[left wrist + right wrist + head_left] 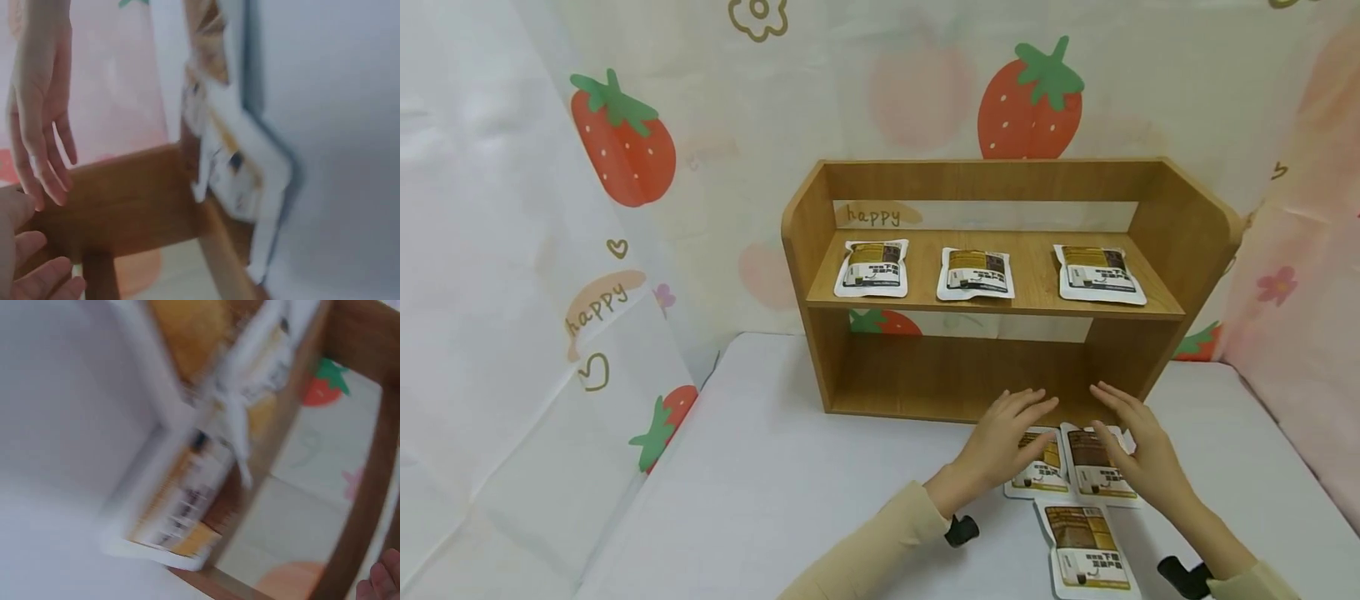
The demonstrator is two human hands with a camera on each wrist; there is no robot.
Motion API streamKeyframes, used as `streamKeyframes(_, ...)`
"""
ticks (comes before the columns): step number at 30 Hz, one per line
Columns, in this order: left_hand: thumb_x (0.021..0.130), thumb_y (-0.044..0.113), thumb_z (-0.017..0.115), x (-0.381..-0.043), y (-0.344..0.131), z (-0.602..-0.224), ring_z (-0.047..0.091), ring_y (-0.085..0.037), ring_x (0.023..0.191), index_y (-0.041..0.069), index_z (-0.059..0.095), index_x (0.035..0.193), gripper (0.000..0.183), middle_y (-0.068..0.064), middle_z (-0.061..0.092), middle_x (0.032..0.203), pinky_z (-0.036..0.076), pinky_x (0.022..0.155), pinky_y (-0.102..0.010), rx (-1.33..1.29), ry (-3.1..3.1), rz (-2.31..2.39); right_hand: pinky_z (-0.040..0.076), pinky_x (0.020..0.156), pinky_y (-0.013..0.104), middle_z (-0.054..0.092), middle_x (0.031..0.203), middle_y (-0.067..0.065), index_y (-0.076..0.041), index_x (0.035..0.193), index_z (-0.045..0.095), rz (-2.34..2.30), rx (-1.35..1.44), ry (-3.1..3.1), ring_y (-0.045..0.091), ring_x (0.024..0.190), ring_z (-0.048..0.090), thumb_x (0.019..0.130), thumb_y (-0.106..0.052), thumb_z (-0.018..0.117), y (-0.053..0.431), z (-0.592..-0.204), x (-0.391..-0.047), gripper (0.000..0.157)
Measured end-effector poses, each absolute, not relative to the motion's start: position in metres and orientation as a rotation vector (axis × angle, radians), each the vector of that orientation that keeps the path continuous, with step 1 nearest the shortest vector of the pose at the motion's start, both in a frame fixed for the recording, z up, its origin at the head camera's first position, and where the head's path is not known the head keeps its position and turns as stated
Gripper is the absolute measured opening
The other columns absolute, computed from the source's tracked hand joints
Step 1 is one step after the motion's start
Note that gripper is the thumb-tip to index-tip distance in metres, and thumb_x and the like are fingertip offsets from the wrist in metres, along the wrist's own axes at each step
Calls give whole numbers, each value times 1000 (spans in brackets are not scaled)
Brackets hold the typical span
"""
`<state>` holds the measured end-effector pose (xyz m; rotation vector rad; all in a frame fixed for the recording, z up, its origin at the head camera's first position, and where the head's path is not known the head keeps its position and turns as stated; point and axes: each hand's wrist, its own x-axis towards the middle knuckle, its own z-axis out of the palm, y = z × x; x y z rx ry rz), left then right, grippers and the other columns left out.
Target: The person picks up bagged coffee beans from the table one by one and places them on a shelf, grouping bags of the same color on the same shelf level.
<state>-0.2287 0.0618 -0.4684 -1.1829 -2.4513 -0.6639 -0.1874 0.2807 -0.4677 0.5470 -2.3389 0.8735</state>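
Both hands hover near the front of a two-tier wooden shelf (pixel 955 379), with nothing held. My left hand (pixel 1000 442) has its fingers extended over the left edge of a white-bordered brown food pouch (pixel 1043 468). Fingers spread, my right hand (pixel 1150 458) overlaps a second pouch (pixel 1097 462) in the head view. Closer to me lies a third pouch (pixel 1090 550) on the table. In the left wrist view, the right hand (pixel 44 106) appears with loosely straight fingers beside the left hand's fingers (pixel 47 278). Pouches look blurred in the right wrist view.
Three similar pouches rest spaced out on the upper board: left (pixel 872 271), middle (pixel 976 275) and right (pixel 1099 275). A white cloth covers the table (pixel 760 475). Strawberry-printed curtains (pixel 737 158) hang behind the shelf and along both sides.
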Motion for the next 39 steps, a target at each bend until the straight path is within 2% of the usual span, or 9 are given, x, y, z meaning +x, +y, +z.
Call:
streamKeyframes(4, 96, 37, 47, -219, 57, -480, 42, -15, 128, 18, 43, 139, 47, -1, 45, 139, 32, 108, -30, -1213, -2547, -714, 19, 96, 2, 51, 129, 16, -9, 133, 49, 882, 540, -2411, -5, 126, 31, 83, -1, 65, 282, -485, -177, 54)
streamKeyframes(8, 96, 37, 47, -212, 52, -489, 45, -13, 125, 16, 45, 137, 46, 1, 49, 136, 37, 103, -26, -1223, -2616, -731, 24, 91, 2, 55, 123, 11, -9, 129, 53, 859, 507, -2487, -6, 119, 37, 83, -6, 67, 283, -500, -167, 48)
streamKeyframes(14, 97, 39, 44, -200, 46, -501, 48, -12, 120, 16, 47, 136, 45, 2, 52, 131, 40, 99, -22, -1266, -2689, -775, 47, 79, 23, 59, 118, 8, -7, 125, 56, 812, 521, -2553, 5, 108, 48, 81, -8, 69, 288, -513, -154, 46)
streamKeyframes(18, 96, 40, 45, -192, 41, -508, 51, -9, 113, 17, 48, 135, 45, 3, 55, 125, 43, 93, -19, -1303, -2744, -787, 53, 73, 32, 61, 112, 8, -6, 123, 57, 843, 546, -2580, 8, 101, 55, 79, -8, 72, 294, -520, -145, 47)
streamKeyframes(22, 96, 37, 47, -186, 37, -513, 55, -6, 106, 16, 53, 130, 40, 4, 59, 120, 43, 88, -14, -1348, -2778, -845, 54, 66, 27, 62, 106, 8, -4, 119, 58, 917, 557, -2621, 7, 93, 58, 77, -9, 74, 298, -527, -136, 45)
streamKeyframes(29, 96, 28, 50, -180, 35, -519, 55, 7, 84, 10, 59, 122, 33, 2, 65, 108, 42, 69, -4, -1499, -2809, -1084, 51, 55, 21, 59, 99, 10, -1, 116, 58, 1052, 619, -2639, 0, 76, 56, 74, -9, 76, 304, -535, -127, 46)
streamKeyframes(34, 96, 27, 51, -177, 37, -527, 52, 10, 76, 9, 58, 122, 33, 5, 66, 99, 41, 66, -3, -1567, -2802, -1095, 47, 51, 20, 57, 91, 4, -1, 116, 56, 1065, 690, -2686, -3, 72, 51, 74, -10, 77, 312, -537, -123, 49)
streamKeyframes(39, 95, 25, 54, -173, 41, -529, 53, 11, 77, 9, 58, 122, 32, 5, 66, 98, 42, 67, -3, -1561, -2840, -1122, 46, 51, 19, 56, 85, -4, -3, 116, 53, 1085, 685, -2837, -4, 69, 49, 77, -22, 75, 317, -535, -122, 48)
